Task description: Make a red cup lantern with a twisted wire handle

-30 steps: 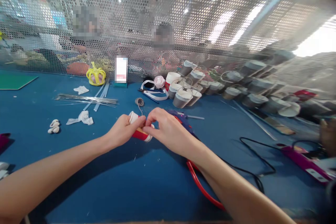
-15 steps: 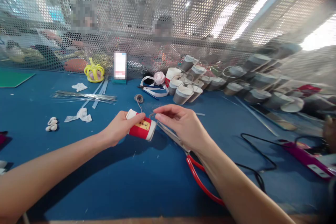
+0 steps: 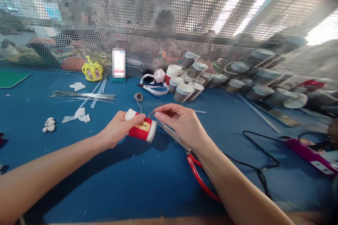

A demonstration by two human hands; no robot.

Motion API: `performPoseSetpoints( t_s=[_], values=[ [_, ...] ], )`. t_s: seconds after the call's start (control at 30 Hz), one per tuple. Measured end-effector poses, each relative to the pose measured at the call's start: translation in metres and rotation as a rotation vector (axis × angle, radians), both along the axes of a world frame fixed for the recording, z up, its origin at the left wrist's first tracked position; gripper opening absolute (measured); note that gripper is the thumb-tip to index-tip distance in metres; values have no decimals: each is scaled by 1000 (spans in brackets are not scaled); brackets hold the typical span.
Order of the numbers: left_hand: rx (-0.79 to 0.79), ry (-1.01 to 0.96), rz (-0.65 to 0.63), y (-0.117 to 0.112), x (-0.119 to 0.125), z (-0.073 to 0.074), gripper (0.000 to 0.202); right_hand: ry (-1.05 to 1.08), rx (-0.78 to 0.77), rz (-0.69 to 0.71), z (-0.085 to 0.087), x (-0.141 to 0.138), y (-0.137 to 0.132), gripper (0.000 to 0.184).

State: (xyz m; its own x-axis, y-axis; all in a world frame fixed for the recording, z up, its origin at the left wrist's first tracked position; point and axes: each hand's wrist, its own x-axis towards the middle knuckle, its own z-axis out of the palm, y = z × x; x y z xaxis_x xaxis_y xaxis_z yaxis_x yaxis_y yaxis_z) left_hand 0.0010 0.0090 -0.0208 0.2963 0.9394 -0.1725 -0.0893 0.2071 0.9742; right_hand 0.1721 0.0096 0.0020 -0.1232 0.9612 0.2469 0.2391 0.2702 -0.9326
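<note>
My left hand (image 3: 120, 128) is wrapped round a small red and white paper cup (image 3: 141, 132) with a yellow label, tilted on its side above the table. Between the thumb and fingers of my right hand (image 3: 178, 121) is a thin grey cord (image 3: 151, 114), just off the cup's right end. More of the cord lies in a small coil (image 3: 138, 97) behind the cup. Scissors with red handles (image 3: 199, 177) lie under my right hand and forearm, which cover part of them.
Grey cups (image 3: 184, 91) with wire handles stand at the back right. A phone (image 3: 118, 63) stands upright near the mesh screen. Metal wires (image 3: 84, 96) and a yellow crown-like item (image 3: 92, 71) lie left. A purple power strip (image 3: 306, 153) with black cable sits right.
Both hands keep nearly the same pose, the cup in the left and the cord in the right. The view has shifted slightly.
</note>
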Motion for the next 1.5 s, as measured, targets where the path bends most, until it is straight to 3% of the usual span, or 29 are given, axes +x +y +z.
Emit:
performPoseSetpoints(
  t_s=[0.57, 1.0, 1.23, 1.5],
  values=[
    [4, -95, 8, -4, 1, 4, 27, -99, 48, 5, -6, 1, 2, 9],
    [17, -160, 39, -2, -1, 7, 24, -405, 317, 43, -5, 8, -3, 17],
    [43, -128, 66, -2, -2, 6, 26, -385, 361, 47, -5, 5, -5, 18],
    [7, -186, 103, -4, 0, 6, 25, -283, 280, 20, -9, 1, -5, 15]
  ],
)
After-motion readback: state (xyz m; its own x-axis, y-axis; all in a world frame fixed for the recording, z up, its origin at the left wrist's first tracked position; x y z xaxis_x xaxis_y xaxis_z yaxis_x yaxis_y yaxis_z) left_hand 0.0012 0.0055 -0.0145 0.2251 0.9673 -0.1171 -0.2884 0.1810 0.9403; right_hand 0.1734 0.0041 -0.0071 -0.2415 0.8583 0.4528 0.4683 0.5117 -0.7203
